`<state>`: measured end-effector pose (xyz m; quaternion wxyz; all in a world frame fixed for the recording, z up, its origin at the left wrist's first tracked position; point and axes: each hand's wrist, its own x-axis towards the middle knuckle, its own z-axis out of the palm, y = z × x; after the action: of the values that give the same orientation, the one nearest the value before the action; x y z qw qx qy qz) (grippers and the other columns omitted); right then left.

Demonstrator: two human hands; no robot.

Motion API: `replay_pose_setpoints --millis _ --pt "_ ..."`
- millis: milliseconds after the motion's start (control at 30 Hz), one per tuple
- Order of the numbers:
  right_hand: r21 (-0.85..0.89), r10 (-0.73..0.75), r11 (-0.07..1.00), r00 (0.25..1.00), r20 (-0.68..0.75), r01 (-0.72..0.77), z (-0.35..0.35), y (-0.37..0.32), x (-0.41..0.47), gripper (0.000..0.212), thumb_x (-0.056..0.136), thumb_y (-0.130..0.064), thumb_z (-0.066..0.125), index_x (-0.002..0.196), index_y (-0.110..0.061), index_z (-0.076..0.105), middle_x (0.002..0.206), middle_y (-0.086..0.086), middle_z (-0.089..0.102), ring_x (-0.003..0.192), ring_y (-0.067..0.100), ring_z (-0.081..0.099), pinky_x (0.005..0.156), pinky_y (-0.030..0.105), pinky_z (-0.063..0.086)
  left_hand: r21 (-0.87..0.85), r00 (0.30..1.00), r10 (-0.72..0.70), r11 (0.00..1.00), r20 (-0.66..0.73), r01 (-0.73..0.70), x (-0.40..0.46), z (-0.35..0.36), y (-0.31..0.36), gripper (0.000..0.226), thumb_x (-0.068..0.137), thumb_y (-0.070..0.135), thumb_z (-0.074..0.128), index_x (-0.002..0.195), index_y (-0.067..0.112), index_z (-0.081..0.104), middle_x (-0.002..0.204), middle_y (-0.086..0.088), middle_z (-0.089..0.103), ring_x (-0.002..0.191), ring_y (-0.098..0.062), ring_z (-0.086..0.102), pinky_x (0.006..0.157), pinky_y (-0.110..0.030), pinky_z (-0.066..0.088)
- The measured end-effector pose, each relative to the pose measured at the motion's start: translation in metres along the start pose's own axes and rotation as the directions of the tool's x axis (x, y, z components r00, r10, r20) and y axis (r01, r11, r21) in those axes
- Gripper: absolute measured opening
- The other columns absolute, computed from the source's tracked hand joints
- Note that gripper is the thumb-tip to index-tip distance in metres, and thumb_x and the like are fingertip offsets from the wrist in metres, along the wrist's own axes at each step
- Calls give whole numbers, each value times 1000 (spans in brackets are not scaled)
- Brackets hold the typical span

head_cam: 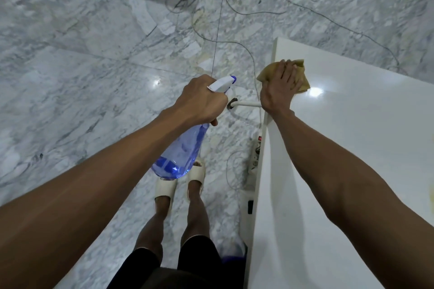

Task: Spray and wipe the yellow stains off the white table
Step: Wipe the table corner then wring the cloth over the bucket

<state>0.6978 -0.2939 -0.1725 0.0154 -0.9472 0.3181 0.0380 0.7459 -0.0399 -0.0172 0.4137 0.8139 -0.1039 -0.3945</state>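
While the left hand [199, 99] was wrapped around the neck of a blue spray bottle [180, 152], the bottle hung over the marble floor [70, 65] rather than over the white table [352, 148], its white nozzle [223, 83] aimed toward two o'clock and its clear blue body slanting down toward seven o'clock with a little liquid pooled at the bottom. At three o'clock from that hand, the right hand [279, 87] lay flat with fingers spread, pressing a tan cloth [298, 75] onto the table near its far corner, at about one o'clock in the view. A faint yellowish mark [431, 204] showed at the table's right edge, at four o'clock. Cream slippers [180, 185] stood on the floor at six o'clock, beside a white power strip [256, 155] just left of the table edge, and thin cables [234, 7] trailed across the floor at twelve o'clock.
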Motion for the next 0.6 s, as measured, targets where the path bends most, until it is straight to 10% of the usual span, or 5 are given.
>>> replay_pose_setpoints --millis 600 --pt "-33 138 990 990 12 -138 17 15 -189 75 95 -34 39 158 -4 10 166 16 9 154 35 6 122 55 5 10 985 27 1000 169 -29 -93 65 -65 9 87 9 52 79 6 56 82 -12 59 53 -31 70 54 -29 45"
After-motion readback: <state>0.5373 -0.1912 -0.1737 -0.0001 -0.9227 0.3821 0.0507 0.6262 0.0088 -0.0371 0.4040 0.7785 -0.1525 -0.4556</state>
